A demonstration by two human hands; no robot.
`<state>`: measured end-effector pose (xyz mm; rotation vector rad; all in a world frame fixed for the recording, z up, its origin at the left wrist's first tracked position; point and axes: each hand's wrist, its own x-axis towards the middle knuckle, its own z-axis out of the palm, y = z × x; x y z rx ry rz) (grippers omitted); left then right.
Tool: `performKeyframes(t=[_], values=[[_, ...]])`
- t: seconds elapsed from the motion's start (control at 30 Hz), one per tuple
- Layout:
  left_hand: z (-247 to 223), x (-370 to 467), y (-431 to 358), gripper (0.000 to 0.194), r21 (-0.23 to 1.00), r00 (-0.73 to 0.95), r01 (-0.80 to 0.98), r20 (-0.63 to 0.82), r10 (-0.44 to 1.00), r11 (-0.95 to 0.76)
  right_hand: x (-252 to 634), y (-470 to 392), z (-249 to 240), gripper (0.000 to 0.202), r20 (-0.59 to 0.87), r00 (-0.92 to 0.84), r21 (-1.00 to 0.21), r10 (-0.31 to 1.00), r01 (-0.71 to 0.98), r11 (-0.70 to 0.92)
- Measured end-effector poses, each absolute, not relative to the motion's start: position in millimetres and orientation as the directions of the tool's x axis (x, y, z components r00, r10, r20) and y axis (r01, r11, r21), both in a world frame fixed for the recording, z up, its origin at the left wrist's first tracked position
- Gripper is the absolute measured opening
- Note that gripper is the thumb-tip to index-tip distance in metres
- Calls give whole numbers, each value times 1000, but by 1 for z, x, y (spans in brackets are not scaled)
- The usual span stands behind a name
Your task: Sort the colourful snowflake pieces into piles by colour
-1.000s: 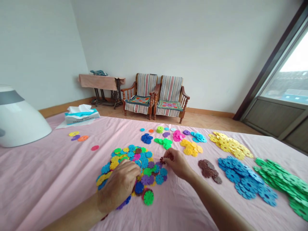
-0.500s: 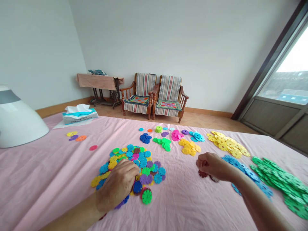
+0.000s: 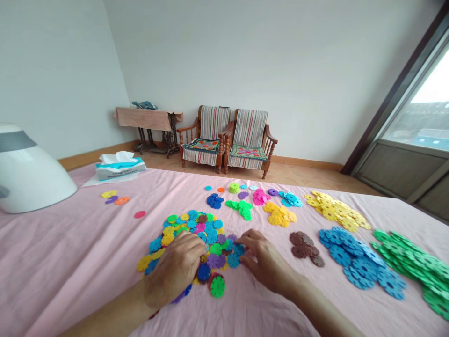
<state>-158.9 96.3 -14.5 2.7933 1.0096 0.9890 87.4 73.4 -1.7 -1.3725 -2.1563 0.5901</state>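
Mixed plastic snowflake discs (image 3: 210, 234) in many colours lie heaped on the pink cloth. My left hand (image 3: 178, 262) rests on the left part of this heap, its fingers curled down; whatever they grip is hidden beneath them. At the heap's right edge is my right hand (image 3: 263, 257), thumb and fingers apart beside a light blue disc (image 3: 233, 260), with nothing visibly held. A brown pile of discs (image 3: 302, 245) lies to the right of that hand. Close to my left hand are a dark blue disc (image 3: 204, 271) and a green disc (image 3: 217, 285).
Sorted piles stand to the right: blue (image 3: 358, 257), green (image 3: 414, 262) and yellow (image 3: 333, 208). Smaller groups, such as orange-yellow discs (image 3: 278, 214), lie farther back. A white appliance (image 3: 35, 173) and a tissue box (image 3: 121, 168) occupy the left side of the pink cloth (image 3: 105, 252).
My right hand has moved left from the brown pile to the mixed heap, and its fingers have spread. The brown pile is uncovered now. My left hand stays in place on the heap.
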Motion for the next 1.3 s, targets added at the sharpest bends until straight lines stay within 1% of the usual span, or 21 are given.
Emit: performKeyframes(t=[0.2, 0.3, 0.37, 0.43, 0.5, 0.6, 0.67, 0.73, 0.83, 0.93, 1.0, 1.1, 1.17, 1.3], values=[[-13, -158, 95, 28, 199, 594, 578, 562, 575, -791, 87, 73, -2, 19, 194, -381, -510, 904, 748, 425], [-13, -158, 95, 28, 198, 594, 577, 565, 573, -792, 85, 73, -3, 24, 213, -377, -453, 901, 779, 433], [-13, -158, 96, 29, 196, 595, 575, 566, 570, -794, 85, 76, -7, 26, 241, -325, -454, 914, 795, 402], [-12, -158, 96, 29, 195, 597, 572, 567, 567, -797, 86, 79, -13, 24, 272, -245, -516, 931, 780, 355], [-13, -158, 96, 29, 195, 598, 569, 568, 565, -798, 89, 83, -19, 21, 274, -154, -621, 949, 726, 297], [-14, -158, 96, 28, 199, 596, 569, 569, 567, -798, 93, 86, -22, 19, 181, -72, -780, 981, 597, 188], [-14, -158, 96, 28, 200, 597, 570, 566, 569, -797, 93, 87, -20, 19, 99, -81, -860, 992, 495, 126], [-14, -158, 96, 29, 198, 600, 569, 565, 567, -798, 92, 86, -17, 18, 45, -99, -915, 994, 395, 81], [-13, -158, 96, 29, 199, 600, 560, 572, 559, -804, 88, 84, -12, 16, -15, -117, -969, 993, 247, 15], [-12, -157, 95, 28, 214, 582, 558, 588, 562, -802, 84, 82, -8, 16, -84, -159, -992, 984, 108, -68], [-12, -154, 92, 25, 244, 535, 571, 614, 581, -784, 81, 81, -7, 19, -118, -178, -993, 977, 34, -113], [-9, -148, 84, 17, 328, 446, 581, 637, 628, -745, 72, 77, -7, 26, -127, -193, -989, 973, -49, -139], [-7, -143, 77, 15, 406, 417, 568, 608, 676, -716, 65, 74, -8, 29, -107, -209, -988, 972, -87, -128], [-3, -134, 67, 14, 594, 400, 492, 495, 771, -636, 48, 65, -7, 31, -46, -231, -987, 972, -141, -80]])
